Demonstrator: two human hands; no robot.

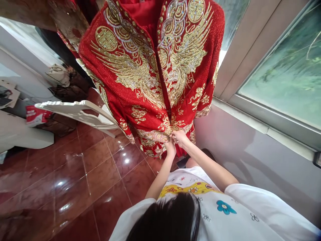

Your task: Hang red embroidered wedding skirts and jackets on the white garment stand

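A red jacket (150, 70) with heavy gold phoenix embroidery hangs upright in front of me, its front opening running down the middle. Both my hands meet at the bottom of that opening, near the hem. My left hand (171, 146) pinches the left front edge with closed fingers. Right beside it, my right hand (179, 137) grips the right front edge, its fingers curled. What lies between the fingertips is too small to make out. My white printed T-shirt (225, 207) and dark hair fill the bottom of the view.
A white chair (80, 112) stands left of the jacket on a glossy red-brown tiled floor (75, 180). A grey wall (250, 154) and a window (283, 67) with a sill run along the right. Bags and clutter sit at the far left.
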